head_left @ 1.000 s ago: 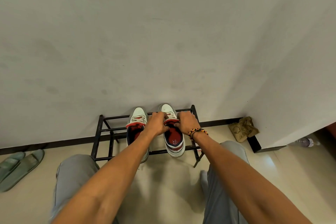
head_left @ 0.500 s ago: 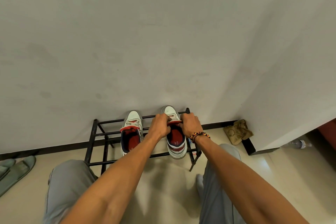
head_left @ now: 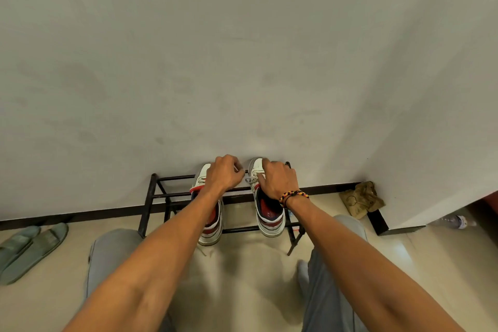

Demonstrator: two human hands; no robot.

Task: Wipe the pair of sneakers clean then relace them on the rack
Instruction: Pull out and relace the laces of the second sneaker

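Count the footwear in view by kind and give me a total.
White and red sneakers on the black rack: 2, left sneaker and right sneaker
Green slippers on the floor: 2, and
Total: 4

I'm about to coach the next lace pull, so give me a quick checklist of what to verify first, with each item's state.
1. Both white-and-red sneakers on the black metal rack: the left sneaker and the right sneaker both sit there, ok.
2. Left hand pinching a lace end: cannot tell.
3. Right hand at the right sneaker's white laces: ok.
4. Laces fully threaded: cannot tell.
5. Toes towards the wall: ok.
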